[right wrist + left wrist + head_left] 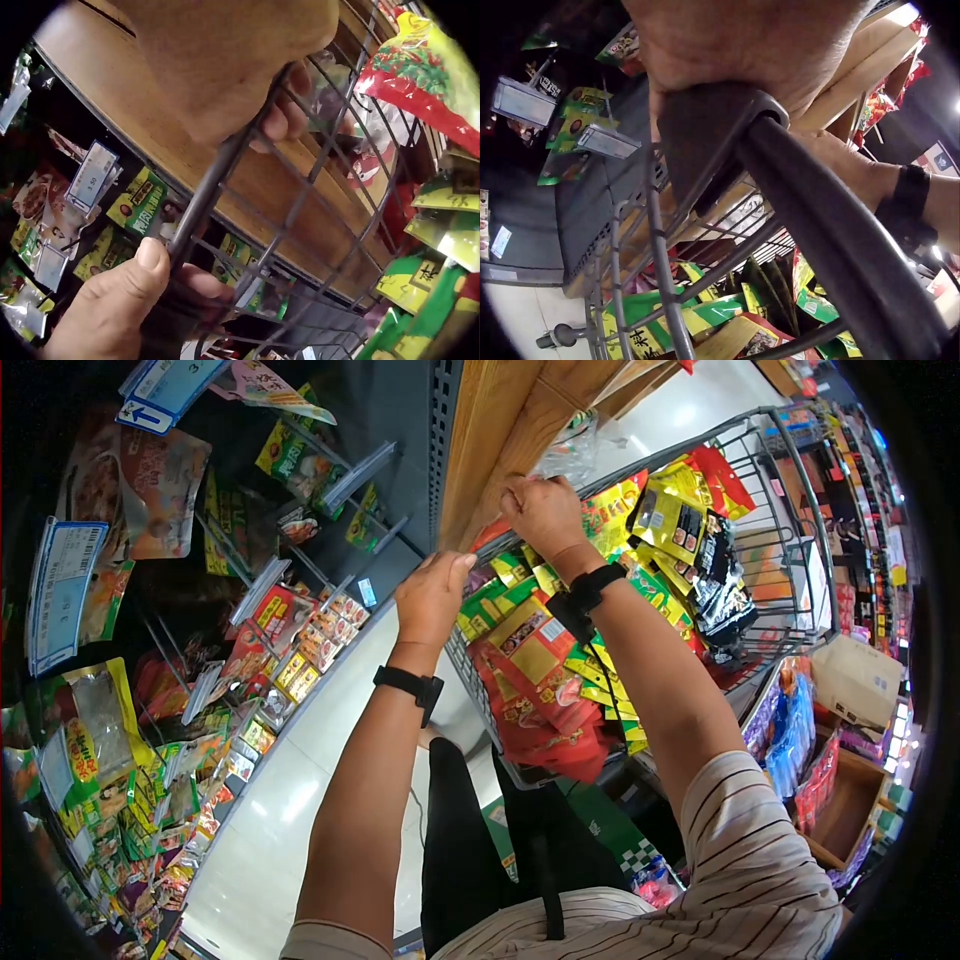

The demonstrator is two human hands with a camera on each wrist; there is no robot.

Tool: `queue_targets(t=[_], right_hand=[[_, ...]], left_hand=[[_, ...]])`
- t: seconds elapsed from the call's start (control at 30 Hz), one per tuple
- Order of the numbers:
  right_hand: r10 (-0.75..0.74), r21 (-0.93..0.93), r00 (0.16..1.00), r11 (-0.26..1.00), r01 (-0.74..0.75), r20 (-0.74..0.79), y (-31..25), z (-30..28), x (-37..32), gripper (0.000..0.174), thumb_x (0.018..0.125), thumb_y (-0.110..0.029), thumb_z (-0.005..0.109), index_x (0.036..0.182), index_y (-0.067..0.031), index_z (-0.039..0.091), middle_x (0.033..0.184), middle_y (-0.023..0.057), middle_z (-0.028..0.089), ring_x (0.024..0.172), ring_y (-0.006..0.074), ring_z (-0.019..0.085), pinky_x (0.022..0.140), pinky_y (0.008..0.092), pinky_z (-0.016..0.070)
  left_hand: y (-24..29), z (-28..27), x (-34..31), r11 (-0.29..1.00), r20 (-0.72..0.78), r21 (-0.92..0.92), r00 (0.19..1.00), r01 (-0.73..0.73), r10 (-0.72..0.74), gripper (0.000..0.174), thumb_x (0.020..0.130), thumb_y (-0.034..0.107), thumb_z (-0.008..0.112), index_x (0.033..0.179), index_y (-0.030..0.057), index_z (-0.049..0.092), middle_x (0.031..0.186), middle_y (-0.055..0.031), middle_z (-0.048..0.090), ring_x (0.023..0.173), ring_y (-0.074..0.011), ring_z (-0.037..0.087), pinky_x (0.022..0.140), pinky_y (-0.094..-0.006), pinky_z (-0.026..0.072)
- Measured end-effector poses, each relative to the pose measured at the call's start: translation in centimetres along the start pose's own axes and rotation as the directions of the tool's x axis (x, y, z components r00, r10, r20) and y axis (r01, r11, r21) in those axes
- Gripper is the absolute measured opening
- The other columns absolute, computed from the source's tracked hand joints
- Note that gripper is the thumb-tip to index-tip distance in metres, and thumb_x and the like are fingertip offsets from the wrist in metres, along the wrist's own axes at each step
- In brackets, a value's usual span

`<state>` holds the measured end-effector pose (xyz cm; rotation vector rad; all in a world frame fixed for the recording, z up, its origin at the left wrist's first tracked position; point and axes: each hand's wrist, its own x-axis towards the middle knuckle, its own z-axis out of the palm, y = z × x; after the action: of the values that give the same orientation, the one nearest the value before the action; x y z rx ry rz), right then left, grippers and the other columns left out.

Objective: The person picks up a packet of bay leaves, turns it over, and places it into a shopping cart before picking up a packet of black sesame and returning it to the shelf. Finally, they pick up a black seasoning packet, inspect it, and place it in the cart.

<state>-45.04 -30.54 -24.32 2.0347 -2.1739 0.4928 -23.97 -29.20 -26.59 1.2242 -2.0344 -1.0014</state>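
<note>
My left hand (435,600) grips the near left corner of a wire shopping cart (787,455). In the left wrist view the palm of the left hand (742,45) lies over the cart's grey plastic corner piece (705,135). Farther along the same side, my right hand (548,515) holds the cart's rim; in the right wrist view its fingers curl under the dark rim bar (206,187). Packets fill the basket: red ones (540,670) nearest me, green and yellow ones (500,595) beside them, and a black packet (722,595) toward the far side.
Hanging seasoning packets (290,460) and price tags (68,595) line the dark shelf on the left. A wooden shelf side (500,435) stands right beside the cart. To the right are a cardboard box (855,680) and a wooden bin (850,800). Pale floor tiles (290,790) show between.
</note>
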Motion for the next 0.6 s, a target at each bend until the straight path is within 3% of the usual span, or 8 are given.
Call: queue_targets(t=[0.07,0.27,0.4,0.6], right_hand=[[-0.007,-0.005,1.0,1.0,0.007,0.029,-0.2,-0.1,-0.1,0.016,0.084,-0.025,0.06,0.079,-0.0122,0.068,0.065,0.0122,0.066,0.065,0.0315,0.064,0.073,0.0425,0.0459],[-0.161,0.092,0.97,0.979,0.18,-0.182,0.2,0.0,-0.7,0.017,0.081,-0.024,0.059,0.071,-0.0105,0.065,0.063,0.0119,0.064,0.065,0.0306,0.063,0.074,0.0417,0.0445],[-0.141,0.022,0.986,0.989,0.144,-0.09,0.7,0.2,-0.9,0.017,0.079,-0.022,0.059,0.068,-0.0098,0.064,0.066,0.0115,0.065,0.068,0.0286,0.062,0.075,0.041,0.043],[-0.141,-0.023,0.979,0.99,0.139,-0.146,0.7,1.0,-0.8,0.015,0.08,-0.022,0.056,0.074,-0.0095,0.062,0.071,0.0108,0.066,0.077,0.0278,0.063,0.079,0.0423,0.0424]], left_hand=[[-0.4,0.1,-0.1,1.0,-0.02,0.006,1.0,-0.013,0.013,0.029,0.098,0.032,0.056,0.092,0.0068,0.069,0.087,-0.0137,0.069,0.08,-0.0345,0.065,0.071,-0.0405,0.0511],[-0.3,0.3,-0.1,0.999,-0.039,0.037,0.999,-0.033,0.034,0.029,0.098,0.032,0.056,0.092,0.007,0.069,0.088,-0.0135,0.069,0.081,-0.0345,0.066,0.071,-0.041,0.0514],[-0.1,0.6,-0.1,0.999,-0.032,0.034,0.999,-0.004,0.005,0.028,0.098,0.032,0.056,0.092,0.0073,0.069,0.088,-0.0135,0.07,0.082,-0.0351,0.066,0.071,-0.0418,0.0512],[-0.2,0.8,-0.3,0.999,-0.055,0.047,0.998,-0.016,0.019,0.032,0.098,0.035,0.054,0.091,0.0079,0.069,0.088,-0.014,0.069,0.081,-0.0365,0.065,0.07,-0.0435,0.0504]])
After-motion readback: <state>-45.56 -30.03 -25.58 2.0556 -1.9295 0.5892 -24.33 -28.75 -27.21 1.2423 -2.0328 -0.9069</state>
